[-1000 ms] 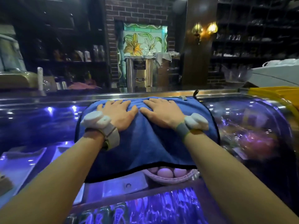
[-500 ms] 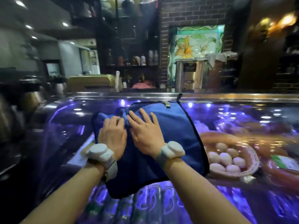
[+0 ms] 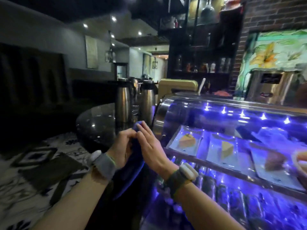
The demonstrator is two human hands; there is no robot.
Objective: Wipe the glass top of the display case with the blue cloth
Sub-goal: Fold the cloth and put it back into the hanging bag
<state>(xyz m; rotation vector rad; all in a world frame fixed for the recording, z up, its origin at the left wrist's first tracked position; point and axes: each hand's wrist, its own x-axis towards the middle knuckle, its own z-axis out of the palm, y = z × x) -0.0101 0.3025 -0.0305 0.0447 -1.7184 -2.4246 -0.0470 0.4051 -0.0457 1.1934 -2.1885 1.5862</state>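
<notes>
Floor point(image 3: 41, 176): far left, patterned in dark and pale shapes, blurred.
Round table point(image 3: 96, 122): dark glossy top, left of the case, ceiling lights reflected in it.
Flasks point(image 3: 123, 103): two tall steel ones standing at the table's far edge, just left of the case end.
Left hand point(image 3: 122, 149): off the left end of the case, in front of the table edge; fingers curled in, clenched on the cloth; pale band with a white sensor on the wrist.
Cloth point(image 3: 132, 165): blue, bunched between the two hands; a small tuft shows above the fingertips, the rest hangs down dark below the palms. It is clear of the glass top, beside the case's left end.
Right hand point(image 3: 152, 151): fingers extended and close together, palm pressed flat against the cloth's right side, fingertips touching those of the left hand; whether it truly grips cannot be told. Dark band with a white sensor on the wrist.
Case point(image 3: 232, 113): curved glass front and top, steel end cap at left, a row of blue-white lights under the top edge. Glass top bare of the cloth.
Upper shelf, inside the case: pale rectangular plates side by side; two cake wedges point(image 3: 186, 141), orange-yellow, then a brownish piece further right, blurred.
Lower shelf: row of bottles or cans, lit blue, too blurred to tell.
Behind the case: gold-coloured machine point(image 3: 177, 86), dark shelving with bottles, brick wall point(image 3: 269, 15), flower painting point(image 3: 275, 53) at far right.
</notes>
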